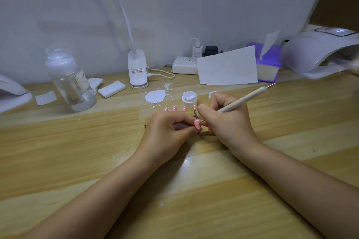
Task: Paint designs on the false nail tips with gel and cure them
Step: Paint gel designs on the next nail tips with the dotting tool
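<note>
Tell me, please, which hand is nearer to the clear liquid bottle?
Left. The left hand lies right of the clear bottle, pinching a pink nail tip; the right hand is farther right, holding the dotting pen.

A pink false nail tip (197, 124) with white dots sits mid-table, its face up, the dotting tool (245, 99) meeting its right edge and slanting up toward the table's right rear. Four more dotted pink tips (174, 108) line up just behind, before an open white gel pot (189, 99)

Home nail-art desk: wooden table (77, 151), curing lamp (320, 52), gel pot (189, 99), power strip (184, 67).
</note>
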Available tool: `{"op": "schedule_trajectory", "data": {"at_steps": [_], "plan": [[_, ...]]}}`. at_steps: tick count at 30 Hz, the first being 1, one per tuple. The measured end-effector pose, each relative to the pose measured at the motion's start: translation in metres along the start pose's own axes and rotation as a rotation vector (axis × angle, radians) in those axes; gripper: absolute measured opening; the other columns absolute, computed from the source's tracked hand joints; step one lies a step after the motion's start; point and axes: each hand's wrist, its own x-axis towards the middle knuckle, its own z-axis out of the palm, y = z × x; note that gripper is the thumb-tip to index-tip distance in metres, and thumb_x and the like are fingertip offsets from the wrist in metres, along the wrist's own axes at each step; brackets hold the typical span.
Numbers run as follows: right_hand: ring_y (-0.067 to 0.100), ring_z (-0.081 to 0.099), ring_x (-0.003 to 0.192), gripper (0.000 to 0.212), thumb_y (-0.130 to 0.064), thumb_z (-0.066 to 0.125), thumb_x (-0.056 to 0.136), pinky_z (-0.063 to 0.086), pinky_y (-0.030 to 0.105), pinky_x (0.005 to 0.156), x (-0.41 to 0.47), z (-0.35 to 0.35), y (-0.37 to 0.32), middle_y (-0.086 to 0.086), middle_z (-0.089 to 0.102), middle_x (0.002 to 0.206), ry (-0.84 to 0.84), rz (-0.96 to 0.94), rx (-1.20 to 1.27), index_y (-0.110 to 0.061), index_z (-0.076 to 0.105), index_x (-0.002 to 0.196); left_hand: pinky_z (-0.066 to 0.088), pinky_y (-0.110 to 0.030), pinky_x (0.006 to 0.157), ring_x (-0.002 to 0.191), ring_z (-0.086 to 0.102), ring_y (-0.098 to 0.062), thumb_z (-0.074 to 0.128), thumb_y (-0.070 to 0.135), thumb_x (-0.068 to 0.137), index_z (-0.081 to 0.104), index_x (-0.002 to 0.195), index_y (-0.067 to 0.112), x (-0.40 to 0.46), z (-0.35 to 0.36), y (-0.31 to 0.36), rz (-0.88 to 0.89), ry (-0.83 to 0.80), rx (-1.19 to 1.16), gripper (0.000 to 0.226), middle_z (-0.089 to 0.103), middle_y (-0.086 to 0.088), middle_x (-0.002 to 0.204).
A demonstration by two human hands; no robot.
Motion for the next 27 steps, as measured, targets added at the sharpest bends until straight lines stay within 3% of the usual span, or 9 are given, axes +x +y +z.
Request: {"op": "schedule_trajectory", "data": {"at_steps": [7,11,27], "plan": [[0.001,0.039,0.027,0.042,0.012,0.053,0.071,0.033,0.011,0.038,-0.0002,-0.0003,0.0009,-0.010,0.033,0.027,-0.006,-0.012,0.006,-0.011,0.030,0.045,0.034,0.007,0.068,0.064,0.057,0.016,0.070,-0.006,0.073,0.073,0.075,0.003,0.0003,0.0003,-0.0007,0.014,0.008,0.003,0.010,0.068,0.003,0.072],[0.002,0.036,0.028,0.042,0.010,0.055,0.070,0.034,0.018,0.041,0.0000,-0.0002,0.0008,-0.011,0.032,0.029,0.010,-0.017,-0.003,-0.012,0.030,0.045,0.032,0.008,0.068,0.067,0.055,0.019,0.069,-0.008,0.072,0.072,0.075,0.002,-0.0001,0.0004,-0.0012,0.022,0.008,0.008,0.010,0.067,0.005,0.072],[0.001,0.038,0.026,0.042,0.012,0.053,0.071,0.031,0.011,0.037,-0.0004,-0.0002,0.0000,-0.011,0.033,0.027,-0.014,-0.005,0.012,-0.012,0.030,0.046,0.032,0.008,0.068,0.066,0.055,0.019,0.068,-0.009,0.073,0.073,0.075,0.001,0.0001,0.0003,-0.0020,0.024,0.006,0.016,0.011,0.066,0.011,0.069]]}}
